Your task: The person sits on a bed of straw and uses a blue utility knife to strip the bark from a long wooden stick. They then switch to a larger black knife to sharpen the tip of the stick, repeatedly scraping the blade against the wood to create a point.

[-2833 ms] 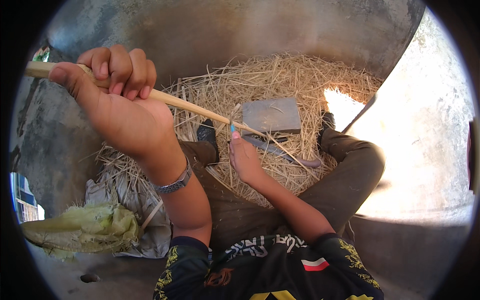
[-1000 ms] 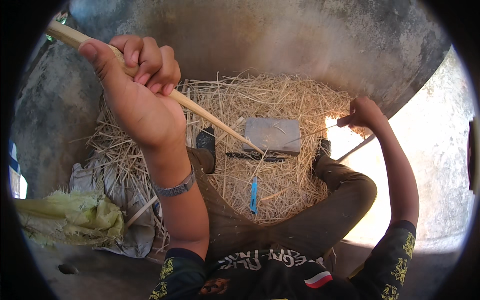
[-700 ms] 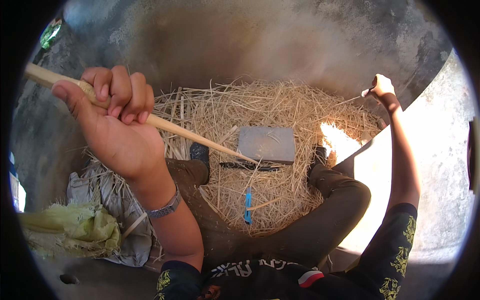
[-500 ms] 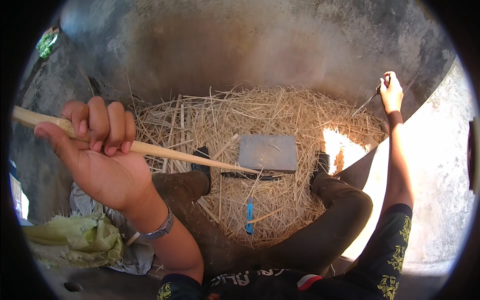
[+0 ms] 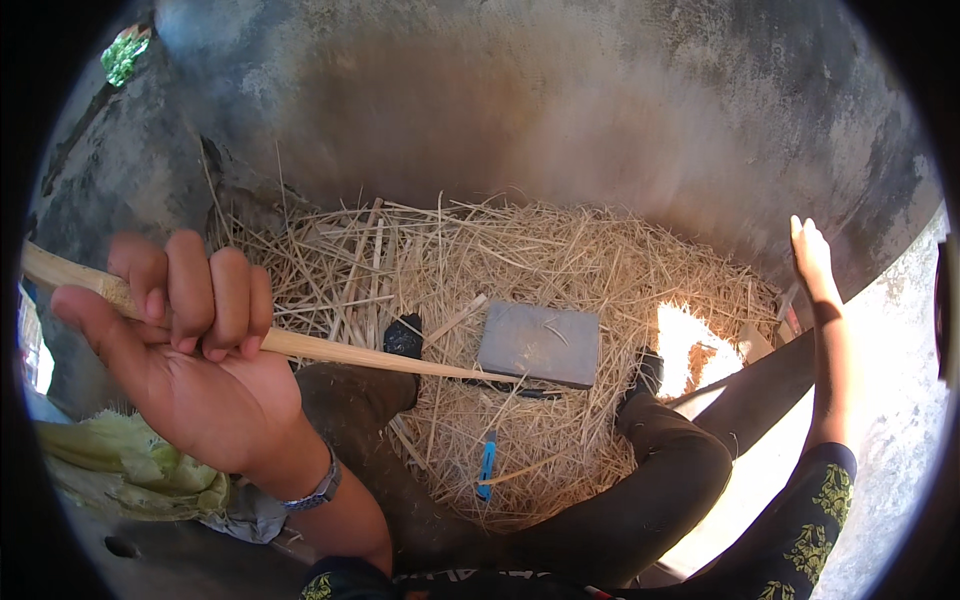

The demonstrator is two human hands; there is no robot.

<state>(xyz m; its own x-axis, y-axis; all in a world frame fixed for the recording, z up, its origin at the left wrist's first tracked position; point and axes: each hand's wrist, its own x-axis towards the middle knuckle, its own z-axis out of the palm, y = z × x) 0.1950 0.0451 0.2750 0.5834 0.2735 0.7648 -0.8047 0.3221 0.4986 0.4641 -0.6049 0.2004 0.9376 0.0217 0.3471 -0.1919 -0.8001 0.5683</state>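
Note:
My left hand (image 5: 205, 365), wearing a metal-banded watch (image 5: 318, 485), is closed around a pale, tapered bamboo stick (image 5: 350, 352). The stick slants down to the right, its thin end near the front edge of a grey rectangular block (image 5: 540, 342). Off to the right, my right hand (image 5: 814, 258) is raised by the curved wall with its fingers mostly together. What it holds is hard to see now. A blue-handled cutter (image 5: 487, 466) lies on the shavings between my legs. Just below the block is a dark, thin tool (image 5: 520, 390), partly covered by shavings.
Straw-like shavings (image 5: 590, 250) and split strips cover the floor. A curved grey concrete wall (image 5: 480, 120) rises beyond them. To my left lies a crumpled greenish sack (image 5: 130, 465). My bent legs (image 5: 660, 470) flank the block, and sunlight falls on the right.
The whole view has shifted slightly, the wall showing more. My right hand has moved down and slightly right; the thin blade seen in it before no longer shows plainly. My left still grips the bamboo stick.

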